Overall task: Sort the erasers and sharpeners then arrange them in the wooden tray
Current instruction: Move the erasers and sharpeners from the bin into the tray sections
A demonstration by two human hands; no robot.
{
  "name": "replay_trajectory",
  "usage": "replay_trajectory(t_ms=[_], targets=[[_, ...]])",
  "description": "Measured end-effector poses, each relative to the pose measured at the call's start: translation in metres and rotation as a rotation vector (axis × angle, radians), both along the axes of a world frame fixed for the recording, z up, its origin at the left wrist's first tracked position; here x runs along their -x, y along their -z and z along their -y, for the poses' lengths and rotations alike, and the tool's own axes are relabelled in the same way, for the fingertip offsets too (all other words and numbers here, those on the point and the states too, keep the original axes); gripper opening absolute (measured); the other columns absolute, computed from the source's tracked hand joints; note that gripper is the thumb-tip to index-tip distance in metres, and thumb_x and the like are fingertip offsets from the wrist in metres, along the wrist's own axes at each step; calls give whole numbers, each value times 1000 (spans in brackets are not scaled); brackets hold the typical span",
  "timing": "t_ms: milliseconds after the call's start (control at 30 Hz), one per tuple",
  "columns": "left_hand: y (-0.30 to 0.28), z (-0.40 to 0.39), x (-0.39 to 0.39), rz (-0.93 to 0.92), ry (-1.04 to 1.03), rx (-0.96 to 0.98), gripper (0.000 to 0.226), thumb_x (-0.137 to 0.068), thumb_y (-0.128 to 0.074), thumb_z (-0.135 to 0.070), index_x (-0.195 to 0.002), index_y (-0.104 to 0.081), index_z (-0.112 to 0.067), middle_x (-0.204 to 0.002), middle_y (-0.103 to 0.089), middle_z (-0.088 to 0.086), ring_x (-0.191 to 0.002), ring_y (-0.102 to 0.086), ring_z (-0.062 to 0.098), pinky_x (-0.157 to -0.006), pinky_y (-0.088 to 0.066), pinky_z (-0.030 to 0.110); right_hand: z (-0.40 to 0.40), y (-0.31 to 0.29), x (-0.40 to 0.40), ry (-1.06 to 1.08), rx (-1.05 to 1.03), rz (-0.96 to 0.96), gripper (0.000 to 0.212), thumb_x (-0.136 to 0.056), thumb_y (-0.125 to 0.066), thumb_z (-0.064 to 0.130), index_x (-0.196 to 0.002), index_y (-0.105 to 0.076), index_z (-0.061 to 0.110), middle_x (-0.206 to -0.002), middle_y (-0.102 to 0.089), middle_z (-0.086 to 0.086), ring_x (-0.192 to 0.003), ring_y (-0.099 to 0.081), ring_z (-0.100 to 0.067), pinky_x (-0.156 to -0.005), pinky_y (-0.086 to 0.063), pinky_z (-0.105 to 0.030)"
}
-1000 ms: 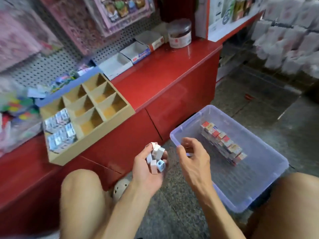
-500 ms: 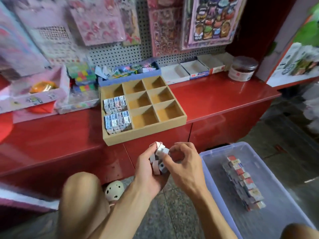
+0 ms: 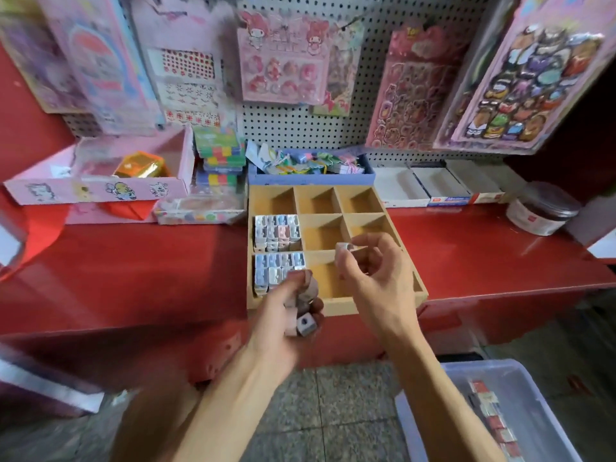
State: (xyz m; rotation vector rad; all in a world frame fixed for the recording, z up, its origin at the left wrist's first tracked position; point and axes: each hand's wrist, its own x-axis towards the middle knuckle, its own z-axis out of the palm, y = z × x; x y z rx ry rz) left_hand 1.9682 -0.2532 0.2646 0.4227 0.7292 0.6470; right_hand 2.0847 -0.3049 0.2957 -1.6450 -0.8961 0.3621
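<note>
the wooden tray (image 3: 336, 306) sits on the red counter (image 3: 133, 271), divided into nine compartments. the middle-left compartment is packed with small sharpeners (image 3: 277, 232) standing in rows, and the front-left one holds more of them (image 3: 271, 266), partly hidden by the left hand (image 3: 286, 315). the other compartments that show are bare wood. the left hand is curled round a handful of sharpeners (image 3: 304, 320) just in front of the tray. the right hand (image 3: 376, 278) pinches a single sharpener (image 3: 343, 247) between thumb and fingertips, over the tray's right side. a clear plastic bin (image 3: 413, 425) on the floor at lower right holds a row of red-and-white erasers (image 3: 493, 418).
</note>
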Motion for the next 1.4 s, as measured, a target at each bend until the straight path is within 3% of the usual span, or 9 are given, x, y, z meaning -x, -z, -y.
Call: replay_trajectory(t_ms=[67, 200, 333, 500, 667, 833, 1233, 1333, 1400], targets=[[-5, -32, 7, -10, -31, -39, 11, -89, -59, -18, -79, -58, -15, -58, -57, -2, -45, -54, 10, -43, -42, 16, -31, 4, -8, -27, 40, 54, 12, -92, -69, 27, -97, -58, 29, -66, -68, 2, -63, -68, -18, -62, -52, -34], [0, -102, 23, -20, -142, -52, 5, -89, -62, -15, -94, -60, -16, -70, -58, -1, -52, -50, 10, -44, -40, 18, -96, 11, -27, -90, 197, 128, 8, -92, -68, 26, -98, -69, 32, -76, -74, 8, -74, -74, -11, -72, -61, -36], [11, -158, 32, 47, -202, -56, 9, -91, -55, -13, -82, -54, -16, -65, -47, -3, -45, -44, 8, -38, -35, 16, -159, 13, -37, -112, 288, 318, 13, -89, -70, 23, -97, -66, 32, -74, -68, 15, -65, -62, 3, -58, -47, -11], [18, -206, 35, 147, -260, -15, 15, -90, -54, -14, -76, -54, -17, -62, -47, -3, -46, -41, 7, -42, -33, 15, -225, 23, -40, -282, 459, 481, 9, -87, -71, 19, -95, -68, 18, -75, -69, 7, -61, -61, -8, -47, -41, -11], [18, -229, 27, 130, -288, -38, 15, -90, -57, -14, -75, -56, -19, -61, -50, -5, -48, -41, 8, -43, -33, 15, -275, 39, -43, -358, 590, 707, 10, -83, -72, 17, -93, -71, 14, -78, -71, -3, -74, -67, -22, -69, -58, -37], [25, -237, 33, 99, -302, -57, 16, -91, -56, -15, -77, -52, -21, -58, -48, -7, -47, -41, 7, -40, -35, 15, -301, 54, -46, -436, 699, 818, 20, -85, -67, 24, -104, -69, 17, -91, -72, -9, -87, -67, -28, -76, -57, -41], [26, -238, 35, -73, -246, -119, 11, -80, -66, -11, -74, -59, -17, -59, -52, -2, -47, -43, 12, -39, -35, 19, -302, 61, -42, -434, 574, 685, 14, -85, -70, 14, -98, -72, 11, -92, -74, -9, -90, -66, -26, -79, -54, -38], [25, -232, 36, -129, -189, -161, 8, -86, -66, -11, -84, -60, -16, -63, -53, -2, -49, -42, 10, -43, -35, 18, -295, 53, -40, -401, 503, 664, 9, -88, -69, 18, -93, -73, 12, -83, -73, -5, -79, -66, -21, -71, -53, -31], [22, -229, 36, -151, -161, -199, 9, -85, -67, -10, -84, -61, -16, -66, -54, -1, -51, -42, 11, -44, -36, 19, -284, 39, -33, -410, 381, 513, 12, -94, -63, 15, -89, -72, 10, -78, -72, -4, -66, -63, -13, -63, -50, -26]])
